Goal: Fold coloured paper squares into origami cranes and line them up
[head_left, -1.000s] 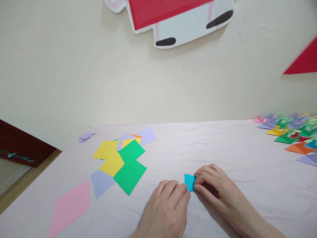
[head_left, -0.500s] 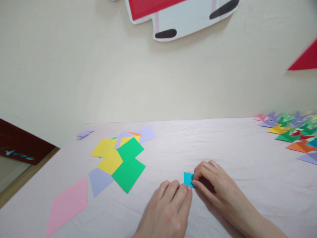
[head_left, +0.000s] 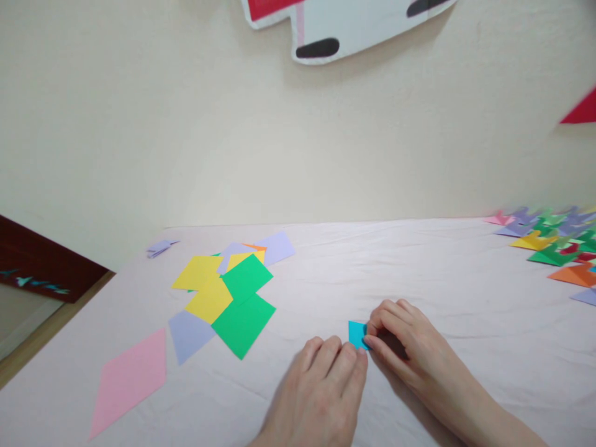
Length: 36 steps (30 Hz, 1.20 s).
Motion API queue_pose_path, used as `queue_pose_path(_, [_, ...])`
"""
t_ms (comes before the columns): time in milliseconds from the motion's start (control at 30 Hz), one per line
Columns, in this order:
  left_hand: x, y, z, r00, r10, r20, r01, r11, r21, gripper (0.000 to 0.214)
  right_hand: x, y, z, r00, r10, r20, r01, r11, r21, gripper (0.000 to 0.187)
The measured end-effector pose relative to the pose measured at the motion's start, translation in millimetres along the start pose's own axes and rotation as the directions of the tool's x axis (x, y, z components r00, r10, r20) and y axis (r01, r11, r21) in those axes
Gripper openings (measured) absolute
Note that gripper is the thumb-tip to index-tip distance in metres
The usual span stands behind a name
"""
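Note:
A small folded piece of blue paper (head_left: pixel 357 333) lies on the pale cloth surface, partly covered by my fingers. My right hand (head_left: pixel 400 338) pinches its right side between thumb and fingers. My left hand (head_left: pixel 321 388) rests at its lower left edge, fingers close together and bent, with the fingertips pressed down at the paper. The underside of the left fingers is hidden, so how much paper lies beneath them does not show.
Loose square sheets lie to the left: green (head_left: pixel 244 326), yellow (head_left: pixel 209 300), lilac (head_left: pixel 190 335) and pink (head_left: pixel 130 379). A small folded lilac piece (head_left: pixel 159 248) is at the far left. Several folded colored papers (head_left: pixel 552 251) stand in rows at the right, near the wall (head_left: pixel 326 149).
The view has shifted slightly, so everything sits a little differently in it. Both hands keep the same hold at the blue paper, with barely any movement.

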<state>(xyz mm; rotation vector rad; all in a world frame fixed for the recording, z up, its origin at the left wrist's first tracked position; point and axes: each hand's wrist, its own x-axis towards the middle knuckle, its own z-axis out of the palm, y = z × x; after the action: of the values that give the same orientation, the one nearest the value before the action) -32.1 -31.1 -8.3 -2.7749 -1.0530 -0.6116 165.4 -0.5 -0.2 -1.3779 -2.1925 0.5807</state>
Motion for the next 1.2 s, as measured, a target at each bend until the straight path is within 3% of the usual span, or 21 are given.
queue_pose_path(200, [2, 0, -2.0, 0.999, -0.003, 0.043, 0.003, 1.0, 0.017, 0.031, -1, 0, 4, 1.0, -0.003, -0.024, 0.002, 0.999, -0.038, 0.014])
queue_pose_path(533, [0, 4, -2.0, 1.0, 0.011, 0.024, -0.014, 0.996, 0.091, 0.034, -2, -1, 6, 0.999, -0.01, -0.037, 0.007, 0.996, -0.085, 0.015])
queue_pose_path(833, [5, 1, -6.1, 0.99, 0.029, 0.137, -0.044, 0.994, 0.104, 0.028, -2, -6, 4, 0.998, 0.055, -0.004, -0.056, 0.996, -0.066, 0.015])
queue_pose_path(1100, [3, 1, -5.7, 0.997, 0.038, 0.065, -0.046, 0.992, 0.118, 0.029, -7, -6, 11, 0.993, 0.109, -0.055, -0.112, 0.991, -0.069, 0.003])
queue_pose_path(1200, [2, 0, -6.0, 0.992, 0.03, 0.119, -0.042, 0.994, 0.106, 0.031, -8, -7, 12, 0.991, 0.118, -0.057, -0.121, 0.991, -0.06, 0.006])
